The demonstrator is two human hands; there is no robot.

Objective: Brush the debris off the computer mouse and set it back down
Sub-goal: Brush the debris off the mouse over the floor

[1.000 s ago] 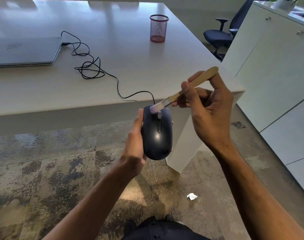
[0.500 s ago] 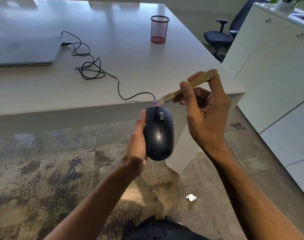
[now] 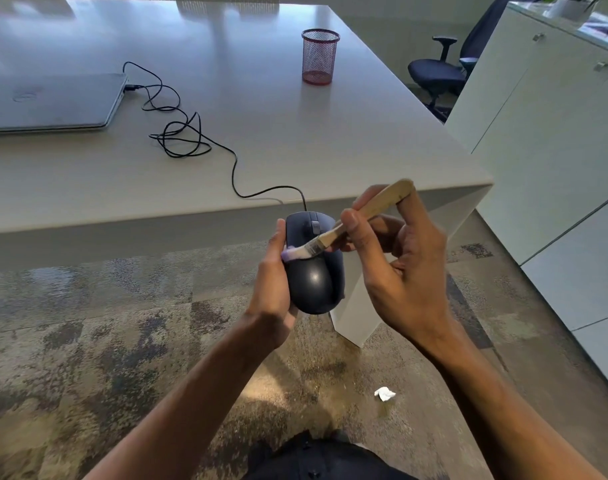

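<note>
My left hand [image 3: 273, 285] grips a black wired computer mouse [image 3: 314, 282] from its left side and holds it in the air, just off the near edge of the white table [image 3: 295, 140]. Its black cable [image 3: 191, 133] runs across the tabletop in loose coils to the laptop. My right hand [image 3: 399, 258] holds a small wooden-handled brush [image 3: 351, 223] in its fingers. The pale bristles rest on the left middle of the mouse's top, beside my left thumb.
A closed grey laptop [image 3: 49, 102] lies at the table's far left. A red mesh pen cup [image 3: 319, 57] stands further back. White cabinets [image 3: 538, 126] stand on the right, an office chair [image 3: 441, 71] behind them. A white scrap of paper [image 3: 385, 393] lies on the mottled carpet.
The brush bristles have moved from the front tip of the mouse, by the scroll wheel, back and left onto the middle of its top. My left hand still holds the mouse in about the same place.
</note>
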